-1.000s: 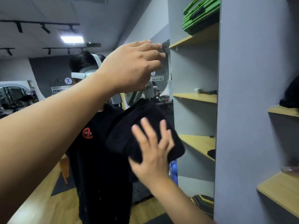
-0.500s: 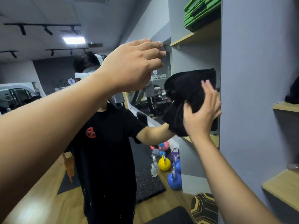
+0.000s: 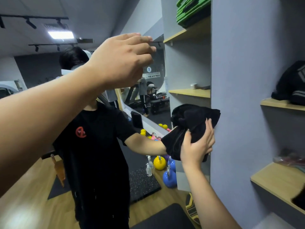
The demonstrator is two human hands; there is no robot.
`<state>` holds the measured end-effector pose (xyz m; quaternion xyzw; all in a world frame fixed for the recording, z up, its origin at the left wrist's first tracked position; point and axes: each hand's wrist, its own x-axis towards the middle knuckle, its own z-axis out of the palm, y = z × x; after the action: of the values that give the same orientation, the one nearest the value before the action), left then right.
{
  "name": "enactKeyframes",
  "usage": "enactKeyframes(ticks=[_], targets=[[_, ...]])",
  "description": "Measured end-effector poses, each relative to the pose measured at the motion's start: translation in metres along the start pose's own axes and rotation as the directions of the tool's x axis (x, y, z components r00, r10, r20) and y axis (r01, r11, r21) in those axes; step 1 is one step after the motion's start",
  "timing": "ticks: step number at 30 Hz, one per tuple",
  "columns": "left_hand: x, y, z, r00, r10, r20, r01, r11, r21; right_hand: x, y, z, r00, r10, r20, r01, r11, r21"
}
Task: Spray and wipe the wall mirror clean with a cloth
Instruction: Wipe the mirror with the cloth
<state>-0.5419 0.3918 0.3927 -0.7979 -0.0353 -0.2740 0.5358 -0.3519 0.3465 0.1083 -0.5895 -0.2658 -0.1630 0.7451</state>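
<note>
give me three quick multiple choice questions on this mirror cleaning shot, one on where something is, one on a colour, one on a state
1. Where is the cloth?
A. on the floor
B. at the right edge of the mirror
C. on a shelf

2. What colour is the cloth?
A. white
B. black
C. green

3. What is the right hand doing?
A. gripping the cloth
B. hanging idle
C. holding a bottle

Answers:
1 B, it lies against the glass beside the grey wall.
2 B, it is plainly black.
3 A, its fingers curl round the bunched cloth.
</note>
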Motion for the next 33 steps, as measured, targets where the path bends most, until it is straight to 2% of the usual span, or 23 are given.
enactKeyframes(ticks=[3, 5, 7, 9, 11, 15, 19, 24, 27, 30, 33], targets=[[0.009, 0.019, -0.002, 0.998, -0.068, 0.019, 0.067, 0.997, 0.034, 0.002, -0.01, -0.001, 0.998, 0.067, 0.009, -0.067, 0.998, 0.008], [0.02, 0.045, 0.001, 0.998, -0.063, -0.007, 0.063, 0.998, 0.007, 0.006, -0.033, 0.002, 0.996, 0.087, 0.031, -0.087, 0.996, 0.01], [0.03, 0.074, 0.007, 0.999, -0.025, -0.044, 0.02, 0.994, -0.109, 0.003, -0.063, 0.01, 0.997, -0.005, 0.083, 0.002, 0.999, 0.035], [0.037, 0.098, 0.015, 0.999, 0.015, -0.04, -0.025, 0.967, -0.253, -0.005, -0.081, 0.018, 0.979, -0.164, 0.125, 0.157, 0.986, 0.06], [0.038, 0.113, 0.026, 0.999, 0.046, 0.008, -0.04, 0.93, -0.365, -0.011, -0.075, 0.023, 0.971, -0.226, 0.082, 0.223, 0.973, 0.053], [0.018, 0.122, 0.053, 0.995, 0.099, 0.028, -0.076, 0.889, -0.451, -0.024, -0.023, 0.012, 0.997, -0.076, -0.005, 0.076, 0.996, 0.038], [0.006, 0.125, 0.07, 0.98, 0.196, -0.02, -0.19, 0.908, -0.374, -0.044, 0.034, -0.001, 0.992, 0.105, -0.068, -0.102, 0.994, 0.041], [0.007, 0.124, 0.073, 0.974, 0.216, -0.067, -0.226, 0.918, -0.327, -0.061, 0.078, -0.016, 0.892, 0.44, -0.103, -0.436, 0.898, 0.059], [0.007, 0.126, 0.073, 0.973, 0.222, -0.065, -0.231, 0.921, -0.313, -0.063, 0.088, -0.017, 0.819, 0.56, -0.127, -0.559, 0.828, 0.047], [0.012, 0.128, 0.072, 0.97, 0.241, -0.03, -0.238, 0.919, -0.314, -0.063, 0.07, -0.009, 0.822, 0.556, -0.119, -0.552, 0.831, 0.069], [0.011, 0.126, 0.071, 0.968, 0.251, 0.019, -0.233, 0.922, -0.31, -0.1, 0.018, 0.001, 0.93, 0.363, -0.057, -0.359, 0.931, 0.059]])
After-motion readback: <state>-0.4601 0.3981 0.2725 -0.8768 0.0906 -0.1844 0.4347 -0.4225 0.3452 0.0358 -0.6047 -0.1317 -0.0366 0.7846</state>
